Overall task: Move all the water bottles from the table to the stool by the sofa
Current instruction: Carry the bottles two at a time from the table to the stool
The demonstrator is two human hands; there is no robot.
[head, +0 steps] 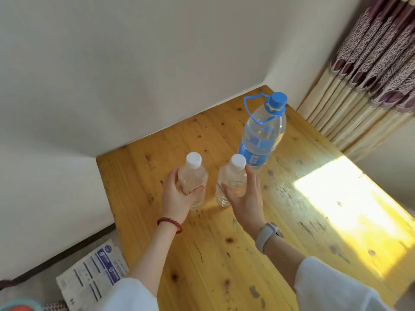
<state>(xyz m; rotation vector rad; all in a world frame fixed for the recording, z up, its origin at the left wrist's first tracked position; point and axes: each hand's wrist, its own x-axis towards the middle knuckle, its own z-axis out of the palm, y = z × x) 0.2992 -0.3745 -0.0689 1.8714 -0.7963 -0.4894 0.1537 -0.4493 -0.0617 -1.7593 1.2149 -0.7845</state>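
Two small clear water bottles with white caps stand on the wooden table [224, 254]. My left hand [175, 196] grips the left small bottle [193, 176] around its body. My right hand [244, 198] wraps around the right small bottle [232, 176], fingers on its far side and thumb on the near side. Behind them stands a large clear bottle [262, 133] with a blue cap, blue label and a blue carry handle, untouched. The stool and sofa are out of sight.
The table sits in a corner against white walls, with a patterned curtain [370, 75] at the right. A bright sun patch lies on the table's right part. On the floor at lower left lies a printed white bag [94, 272].
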